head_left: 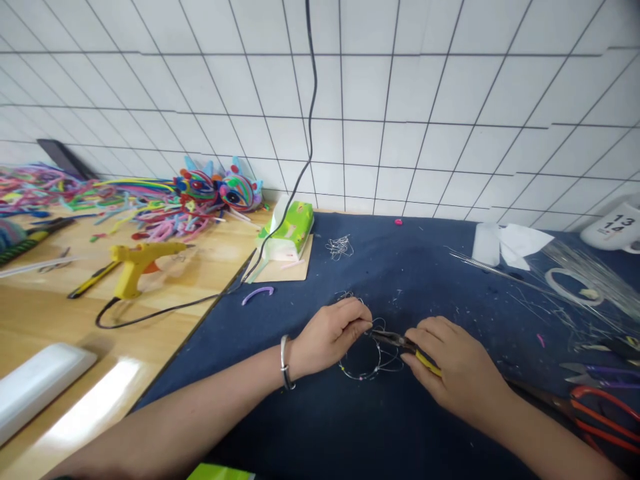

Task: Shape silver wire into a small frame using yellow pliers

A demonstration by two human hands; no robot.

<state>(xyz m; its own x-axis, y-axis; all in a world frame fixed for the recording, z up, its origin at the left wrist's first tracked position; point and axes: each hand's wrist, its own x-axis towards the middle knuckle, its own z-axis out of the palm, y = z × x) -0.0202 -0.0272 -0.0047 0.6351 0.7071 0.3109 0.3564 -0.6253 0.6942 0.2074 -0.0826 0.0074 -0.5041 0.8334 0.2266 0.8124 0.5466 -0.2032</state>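
Observation:
My left hand [333, 333], with a silver bangle at the wrist, pinches a thin wire piece bent into loops and a ring set with small beads [361, 378]. The ring hangs just below the fingertips, over the dark blue cloth. My right hand [453, 357] is closed round the yellow handles of a pair of pliers [393, 339]. Their dark jaws point left and meet the wire close to my left fingertips. The exact spot they grip is too small to make out. Part of the wire is hidden behind my left hand.
A wire tangle [340, 247] lies on the cloth beyond my hands. Orange-handled scissors [600, 413] and loose straight wires [595, 280] are at right. Left are a yellow glue gun [145, 263], its cord, and a tissue pack [290, 230]. A white mug [613, 227] stands far right.

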